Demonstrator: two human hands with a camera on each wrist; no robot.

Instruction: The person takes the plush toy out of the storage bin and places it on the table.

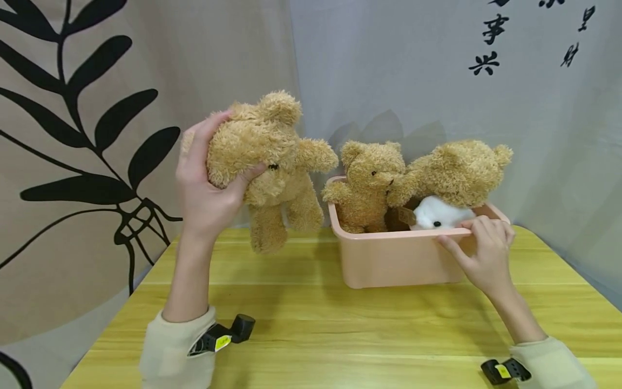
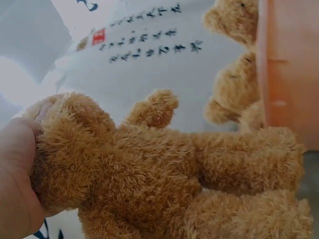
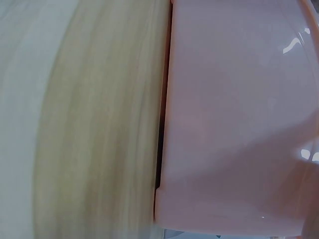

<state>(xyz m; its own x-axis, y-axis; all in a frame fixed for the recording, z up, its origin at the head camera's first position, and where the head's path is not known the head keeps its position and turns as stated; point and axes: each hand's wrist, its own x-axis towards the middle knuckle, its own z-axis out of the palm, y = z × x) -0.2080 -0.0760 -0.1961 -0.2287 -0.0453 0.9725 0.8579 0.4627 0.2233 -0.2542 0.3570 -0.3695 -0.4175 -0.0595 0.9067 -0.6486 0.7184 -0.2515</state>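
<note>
My left hand grips a tan teddy bear by the head, in the air left of a pink plastic bin. Its legs hang down above the table; in the left wrist view the same teddy bear fills the lower part. With thumb and fingers my right hand pinches the bin's front rim near its right end. Inside the bin sit a second tan teddy bear, another tan plush leaning to the right, and a white plush with a dark eye, partly hidden by the rim.
The bin stands toward the back of a yellow wood-grain table. Behind it hangs a pale cloth backdrop with black characters, and a black leaf print is at left. Each sleeve bears a black wrist camera.
</note>
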